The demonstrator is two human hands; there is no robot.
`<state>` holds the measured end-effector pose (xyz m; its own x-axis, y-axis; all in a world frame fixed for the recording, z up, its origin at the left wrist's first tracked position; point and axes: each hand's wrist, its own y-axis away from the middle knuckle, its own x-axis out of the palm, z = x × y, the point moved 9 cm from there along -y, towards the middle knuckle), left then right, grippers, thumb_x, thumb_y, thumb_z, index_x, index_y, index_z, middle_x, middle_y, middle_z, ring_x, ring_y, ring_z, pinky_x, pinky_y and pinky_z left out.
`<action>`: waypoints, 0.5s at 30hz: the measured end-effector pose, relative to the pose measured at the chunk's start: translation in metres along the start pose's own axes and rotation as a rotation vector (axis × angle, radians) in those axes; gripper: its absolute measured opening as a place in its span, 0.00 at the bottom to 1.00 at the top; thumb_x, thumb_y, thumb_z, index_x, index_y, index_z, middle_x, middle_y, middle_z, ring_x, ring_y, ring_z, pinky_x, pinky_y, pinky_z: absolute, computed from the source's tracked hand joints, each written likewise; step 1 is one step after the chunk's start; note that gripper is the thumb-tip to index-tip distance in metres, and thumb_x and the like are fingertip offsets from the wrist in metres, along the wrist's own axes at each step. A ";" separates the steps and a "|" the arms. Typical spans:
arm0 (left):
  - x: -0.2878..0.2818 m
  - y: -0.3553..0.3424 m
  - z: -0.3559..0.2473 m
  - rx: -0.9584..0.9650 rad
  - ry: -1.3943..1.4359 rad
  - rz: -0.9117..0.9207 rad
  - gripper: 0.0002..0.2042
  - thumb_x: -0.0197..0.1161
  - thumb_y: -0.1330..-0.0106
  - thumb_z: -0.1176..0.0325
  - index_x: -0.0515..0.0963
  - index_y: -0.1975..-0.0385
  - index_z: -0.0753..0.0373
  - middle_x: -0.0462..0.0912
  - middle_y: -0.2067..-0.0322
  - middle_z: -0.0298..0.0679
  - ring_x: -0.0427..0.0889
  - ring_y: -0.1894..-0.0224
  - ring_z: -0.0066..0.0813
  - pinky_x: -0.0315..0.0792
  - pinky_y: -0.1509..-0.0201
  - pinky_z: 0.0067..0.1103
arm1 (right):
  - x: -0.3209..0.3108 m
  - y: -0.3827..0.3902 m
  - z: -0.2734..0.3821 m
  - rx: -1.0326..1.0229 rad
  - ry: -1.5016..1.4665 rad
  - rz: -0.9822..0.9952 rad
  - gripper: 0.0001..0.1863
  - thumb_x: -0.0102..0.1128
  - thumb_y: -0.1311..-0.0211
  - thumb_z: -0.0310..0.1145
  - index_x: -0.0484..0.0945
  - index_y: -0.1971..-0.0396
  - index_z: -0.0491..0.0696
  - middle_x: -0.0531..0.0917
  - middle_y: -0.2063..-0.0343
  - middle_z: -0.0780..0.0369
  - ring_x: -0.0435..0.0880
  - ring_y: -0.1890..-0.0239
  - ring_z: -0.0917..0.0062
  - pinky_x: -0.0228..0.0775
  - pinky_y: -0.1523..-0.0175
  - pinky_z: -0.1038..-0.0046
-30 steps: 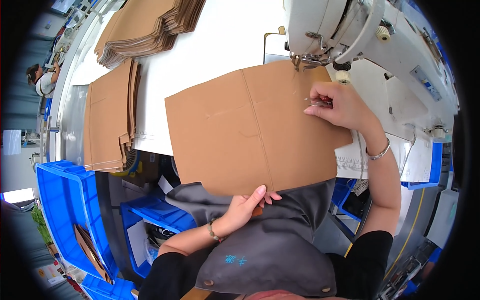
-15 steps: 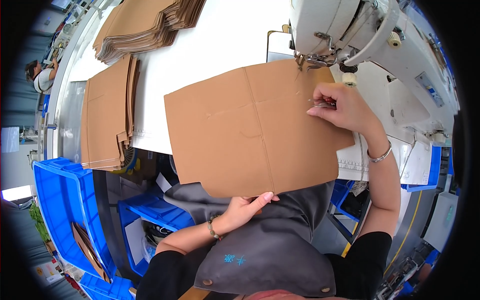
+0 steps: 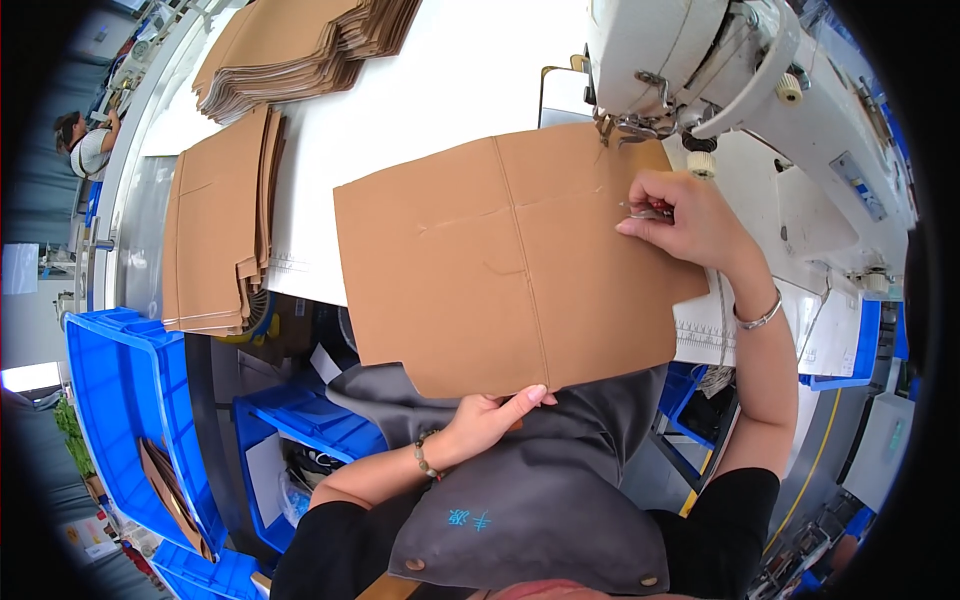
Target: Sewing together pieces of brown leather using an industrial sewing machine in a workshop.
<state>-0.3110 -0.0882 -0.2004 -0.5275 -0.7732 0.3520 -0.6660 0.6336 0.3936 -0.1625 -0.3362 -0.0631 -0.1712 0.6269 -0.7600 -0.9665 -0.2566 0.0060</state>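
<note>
A large flat brown panel (image 3: pixel 440 290), leather-like and with a stitched seam down its middle, lies partly on the white table and overhangs its front edge. My left hand (image 3: pixel 495 415) pinches its near edge at the seam, thumb on top. Over the panel's right part, my right hand (image 3: pixel 680 220) is closed around small metal thread snips (image 3: pixel 652 211) with a bit of red, mostly hidden in the palm. The panel's far right corner reaches under the needle area of a white sewing machine (image 3: pixel 650 70).
Stacked brown pieces (image 3: pixel 290 60) lie at the back left, and a smaller stack (image 3: pixel 215 220) hangs over the table's (image 3: pixel 310 270) left front edge. Blue bins (image 3: pixel 130 400) stand below on the left, one holding brown pieces. Far left, another person (image 3: pixel 90 145) is at work.
Both hands and the panel keep nearly the same place and grip. The whole view has shifted very slightly.
</note>
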 end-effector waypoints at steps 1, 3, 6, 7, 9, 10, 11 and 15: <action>0.000 0.000 0.000 0.001 0.000 0.001 0.10 0.57 0.24 0.68 0.81 0.51 0.66 0.85 0.55 0.40 0.84 0.53 0.27 0.79 0.48 0.25 | 0.000 0.000 0.000 0.000 0.002 0.000 0.19 0.74 0.46 0.35 0.70 0.74 0.44 0.69 0.81 0.66 0.65 0.78 0.82 0.61 0.71 0.77; 0.000 0.001 0.000 -0.014 -0.037 0.015 0.10 0.56 0.24 0.69 0.81 0.51 0.66 0.85 0.55 0.39 0.84 0.54 0.27 0.79 0.48 0.25 | 0.000 0.001 -0.001 0.002 0.015 -0.002 0.18 0.74 0.46 0.34 0.70 0.74 0.44 0.69 0.81 0.66 0.65 0.78 0.82 0.61 0.71 0.77; 0.000 0.004 -0.004 -0.073 -0.077 0.031 0.10 0.56 0.24 0.70 0.81 0.52 0.67 0.85 0.56 0.39 0.84 0.54 0.27 0.79 0.47 0.25 | 0.001 0.001 0.003 -0.019 -0.013 -0.004 0.17 0.75 0.47 0.33 0.71 0.74 0.43 0.71 0.81 0.66 0.67 0.78 0.82 0.61 0.71 0.77; -0.001 0.005 -0.005 -0.069 -0.075 0.033 0.10 0.56 0.24 0.70 0.81 0.52 0.67 0.85 0.56 0.39 0.84 0.54 0.27 0.79 0.47 0.25 | 0.002 0.001 0.004 -0.019 -0.009 -0.003 0.17 0.75 0.47 0.33 0.71 0.74 0.43 0.71 0.81 0.66 0.67 0.78 0.82 0.61 0.71 0.77; -0.004 0.011 -0.012 0.022 -0.020 0.030 0.10 0.56 0.25 0.71 0.81 0.51 0.67 0.85 0.56 0.40 0.84 0.53 0.27 0.79 0.46 0.26 | 0.004 0.001 0.010 -0.066 -0.002 0.005 0.15 0.74 0.48 0.35 0.75 0.75 0.45 0.75 0.83 0.62 0.73 0.81 0.74 0.64 0.73 0.74; -0.005 0.015 -0.014 0.024 -0.016 0.033 0.10 0.56 0.25 0.71 0.81 0.51 0.67 0.85 0.56 0.40 0.84 0.53 0.27 0.79 0.46 0.26 | 0.004 0.002 0.012 -0.065 0.003 0.007 0.15 0.74 0.48 0.35 0.75 0.75 0.45 0.75 0.83 0.62 0.73 0.81 0.74 0.64 0.73 0.74; -0.008 0.019 -0.022 0.091 0.015 0.022 0.11 0.56 0.25 0.71 0.81 0.51 0.67 0.85 0.56 0.40 0.84 0.52 0.27 0.79 0.45 0.27 | 0.006 0.003 0.015 -0.080 0.009 0.014 0.14 0.74 0.48 0.35 0.75 0.75 0.45 0.76 0.83 0.62 0.73 0.81 0.72 0.65 0.73 0.73; -0.021 0.032 -0.030 0.205 0.074 0.044 0.11 0.56 0.25 0.72 0.80 0.49 0.67 0.85 0.56 0.40 0.84 0.52 0.27 0.80 0.45 0.28 | 0.006 0.003 0.025 -0.140 0.099 0.013 0.13 0.74 0.49 0.34 0.77 0.75 0.46 0.77 0.83 0.61 0.76 0.80 0.69 0.66 0.73 0.71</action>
<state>-0.3049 -0.0508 -0.1696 -0.5236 -0.7359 0.4293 -0.7405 0.6423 0.1978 -0.1714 -0.3148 -0.0518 -0.1570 0.5492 -0.8208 -0.9270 -0.3685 -0.0693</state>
